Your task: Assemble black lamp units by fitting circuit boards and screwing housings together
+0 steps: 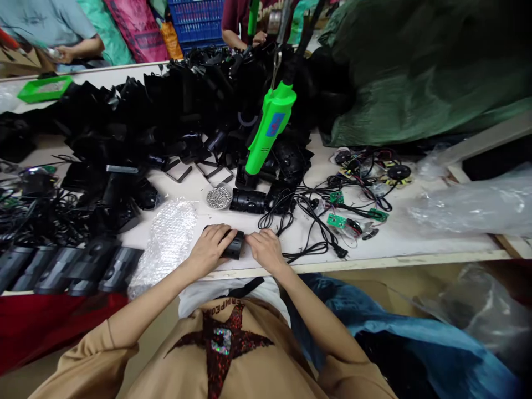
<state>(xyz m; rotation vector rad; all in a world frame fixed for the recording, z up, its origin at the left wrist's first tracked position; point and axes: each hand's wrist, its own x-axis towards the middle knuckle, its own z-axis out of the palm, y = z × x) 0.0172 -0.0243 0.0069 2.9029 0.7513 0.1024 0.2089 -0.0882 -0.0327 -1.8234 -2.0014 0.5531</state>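
Black casing (236, 248) — left hand (211, 247) clasping it, right hand (265, 249) alongside, its grip unclear — lies near a bowl (205, 201) of metal bits (218, 197).

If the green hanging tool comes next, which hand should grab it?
Probably the right hand. The left hand lies over the black part, seemingly steadying it, while the right is at the part's end and looks nearer the green tool. I can't see whether the right hand holds anything.
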